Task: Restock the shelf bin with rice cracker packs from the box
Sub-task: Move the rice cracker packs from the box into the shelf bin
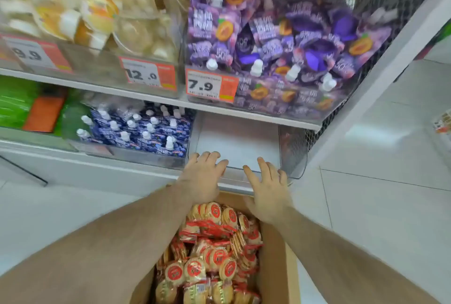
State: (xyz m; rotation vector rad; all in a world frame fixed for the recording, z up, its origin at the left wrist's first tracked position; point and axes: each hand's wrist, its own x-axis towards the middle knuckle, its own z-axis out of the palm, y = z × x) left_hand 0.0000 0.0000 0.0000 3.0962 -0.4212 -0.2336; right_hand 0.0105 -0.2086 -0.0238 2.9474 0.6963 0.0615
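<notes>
Now both hands reach to the front rim of the clear shelf bin (291, 157): left hand (203, 176) and right hand (268, 189), fingers spread, holding nothing. Rice cracker packs (214, 250) fill the box (278, 267) below; loading apparently has not begun, so next comes gripping packs.

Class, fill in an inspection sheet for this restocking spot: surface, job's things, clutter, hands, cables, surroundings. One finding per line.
Surface: white lower shelf.
Job's things: clear shelf bin, no packs seen inside; cardboard box on the floor, full of rice cracker packs.
Clutter: nothing seen.
Hands: left hand and right hand open, fingers at the bin's front rim, holding nothing.
Cables: nothing seen.
Surroundings: purple pouches above, blue pouches beside, price tag, tiled floor.
</notes>
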